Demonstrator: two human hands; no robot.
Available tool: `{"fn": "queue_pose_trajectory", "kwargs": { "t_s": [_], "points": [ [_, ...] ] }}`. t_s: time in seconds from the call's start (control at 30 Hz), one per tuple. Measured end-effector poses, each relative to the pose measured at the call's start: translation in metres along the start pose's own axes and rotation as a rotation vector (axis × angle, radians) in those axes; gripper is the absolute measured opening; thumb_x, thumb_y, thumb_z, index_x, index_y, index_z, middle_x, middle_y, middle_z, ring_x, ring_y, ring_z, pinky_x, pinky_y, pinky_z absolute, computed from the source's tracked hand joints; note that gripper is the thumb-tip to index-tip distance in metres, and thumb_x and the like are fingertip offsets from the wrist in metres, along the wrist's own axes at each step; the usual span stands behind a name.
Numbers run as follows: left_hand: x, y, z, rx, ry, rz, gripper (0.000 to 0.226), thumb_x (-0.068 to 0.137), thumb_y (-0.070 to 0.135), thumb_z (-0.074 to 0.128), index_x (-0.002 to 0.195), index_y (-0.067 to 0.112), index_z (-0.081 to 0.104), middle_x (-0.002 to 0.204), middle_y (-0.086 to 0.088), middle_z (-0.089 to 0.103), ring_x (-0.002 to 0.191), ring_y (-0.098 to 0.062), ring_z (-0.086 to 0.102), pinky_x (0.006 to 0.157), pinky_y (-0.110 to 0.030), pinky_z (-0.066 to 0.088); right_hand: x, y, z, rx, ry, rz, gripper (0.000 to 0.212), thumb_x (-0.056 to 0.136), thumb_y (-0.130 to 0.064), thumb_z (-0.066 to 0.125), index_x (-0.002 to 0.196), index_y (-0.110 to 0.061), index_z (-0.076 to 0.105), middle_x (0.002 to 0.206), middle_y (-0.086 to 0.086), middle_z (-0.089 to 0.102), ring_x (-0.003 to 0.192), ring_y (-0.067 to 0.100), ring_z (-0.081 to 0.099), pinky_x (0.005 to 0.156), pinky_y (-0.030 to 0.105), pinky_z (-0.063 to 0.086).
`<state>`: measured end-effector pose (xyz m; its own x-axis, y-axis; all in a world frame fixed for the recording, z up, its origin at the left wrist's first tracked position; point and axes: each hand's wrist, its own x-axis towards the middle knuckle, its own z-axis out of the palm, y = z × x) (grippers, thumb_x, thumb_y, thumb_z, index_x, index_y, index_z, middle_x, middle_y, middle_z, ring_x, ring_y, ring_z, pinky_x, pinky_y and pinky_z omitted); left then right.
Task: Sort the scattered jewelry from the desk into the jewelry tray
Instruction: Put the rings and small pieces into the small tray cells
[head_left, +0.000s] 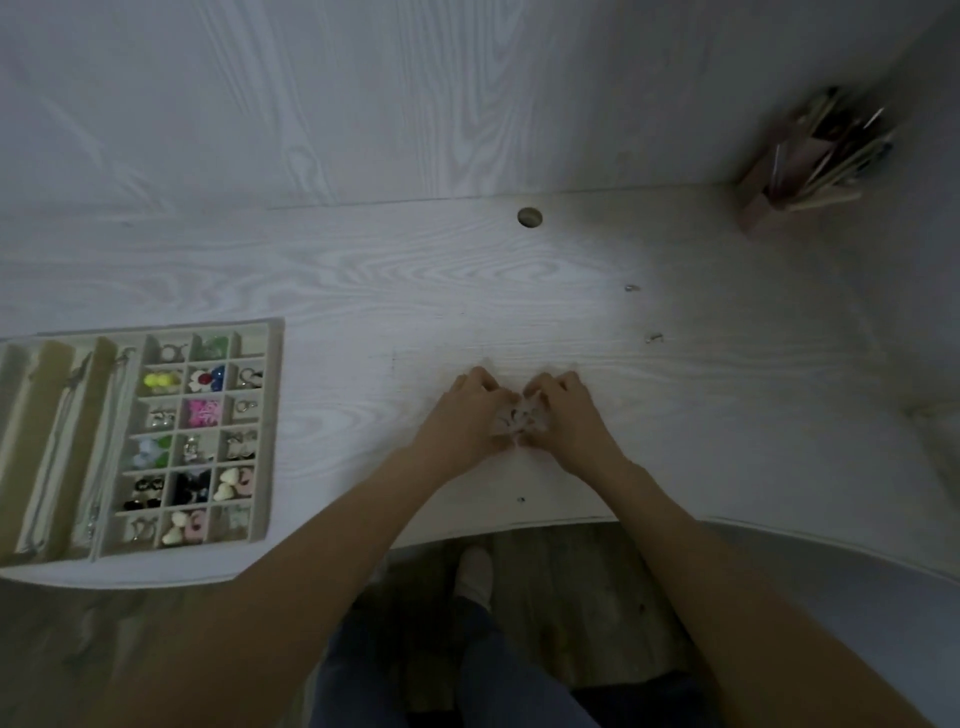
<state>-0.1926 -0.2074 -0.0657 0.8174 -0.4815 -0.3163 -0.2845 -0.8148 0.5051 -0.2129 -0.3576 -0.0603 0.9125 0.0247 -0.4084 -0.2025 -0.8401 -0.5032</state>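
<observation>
My left hand (470, 410) and my right hand (563, 415) meet at the middle of the white desk (415, 291), fingers curled around a small pale jewelry piece (521, 420) held between them. The piece is blurred and mostly hidden by my fingers. The beige jewelry tray (272, 415) lies at the left of the desk, its small compartments filled with colourful earrings and charms, its long slots holding chains. Two small silver pieces lie loose on the desk, one (631, 287) farther back and one (653, 338) nearer my right hand. A tiny dark bit (521, 500) sits near the front edge.
A wooden holder with pens and sticks (810, 156) stands in the back right corner. A round cable hole (530, 217) is at the desk's back edge. The desk's curved front edge runs just below my wrists; my legs and a foot show beneath.
</observation>
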Motion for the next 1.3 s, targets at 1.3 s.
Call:
{"fn": "queue_pose_trajectory", "kwargs": {
  "t_s": [1.3],
  "points": [
    [-0.018,0.000,-0.094,-1.144,0.312,-0.092,0.016,0.095,0.000,0.048,0.081,0.007,0.045,0.101,-0.028,0.066,0.088,-0.025,0.071,0.080,-0.027,0.056,0.010,-0.059,-0.053,1.482,-0.159,0.303,0.027,0.094,-0.016,0.051,0.069,-0.007,0.055,0.067,0.007,0.061,0.054,0.012,0.058,0.054,0.020,0.051]
  ]
}}
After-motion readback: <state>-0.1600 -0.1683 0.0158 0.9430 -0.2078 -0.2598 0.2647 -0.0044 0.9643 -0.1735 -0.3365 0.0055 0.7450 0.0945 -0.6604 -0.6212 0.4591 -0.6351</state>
